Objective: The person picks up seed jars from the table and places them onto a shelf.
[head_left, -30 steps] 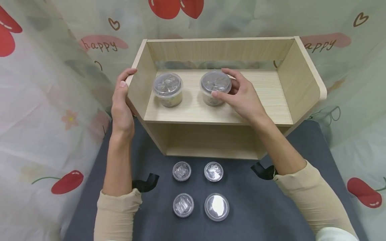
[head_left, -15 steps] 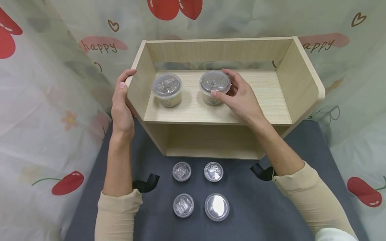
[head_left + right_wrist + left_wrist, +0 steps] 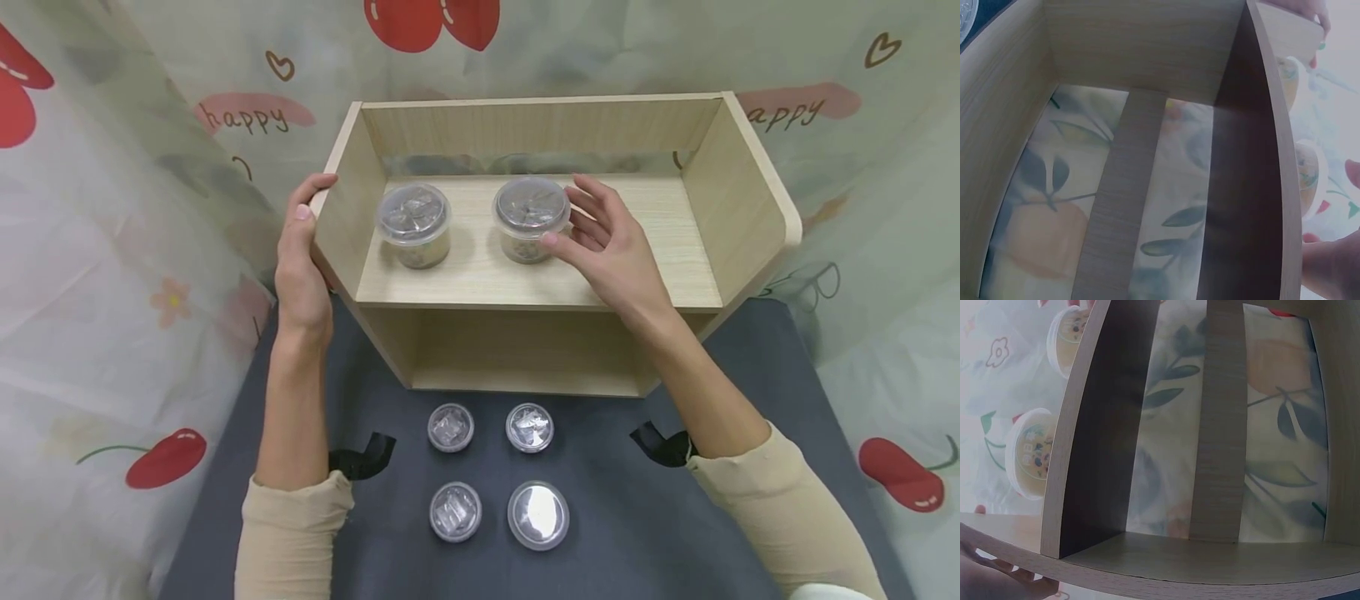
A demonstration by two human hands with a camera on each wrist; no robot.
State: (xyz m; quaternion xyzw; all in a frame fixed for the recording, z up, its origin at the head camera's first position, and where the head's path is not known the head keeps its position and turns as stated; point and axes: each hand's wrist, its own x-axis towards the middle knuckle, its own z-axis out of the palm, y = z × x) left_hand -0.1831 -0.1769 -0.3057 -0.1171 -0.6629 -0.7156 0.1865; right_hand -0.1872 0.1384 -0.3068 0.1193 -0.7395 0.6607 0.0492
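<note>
A small wooden shelf (image 3: 540, 293) with two levels stands before me. My left hand (image 3: 302, 271) grips the edge of its left side panel, fingers over the top. Two clear lidded plastic tubs, the left tub (image 3: 414, 225) and the right tub (image 3: 531, 218), stand upright on the upper board. Beside the right tub is my right hand (image 3: 617, 246), its fingers spread and holding nothing. In the right wrist view a gap shows between that tub (image 3: 1309, 178) and the fingers; in the head view the thumb tip overlaps the tub's side.
Several smaller round lidded tubs (image 3: 531, 427) sit on the dark grey table (image 3: 645, 533) in front of the shelf. A printed curtain (image 3: 150, 250) hangs behind and at both sides. Black straps (image 3: 363, 457) show at the wrists.
My right hand has let go of the right tub and drawn slightly right, its fingers opening. The tub stays where it was. The left hand keeps its grip on the shelf.
</note>
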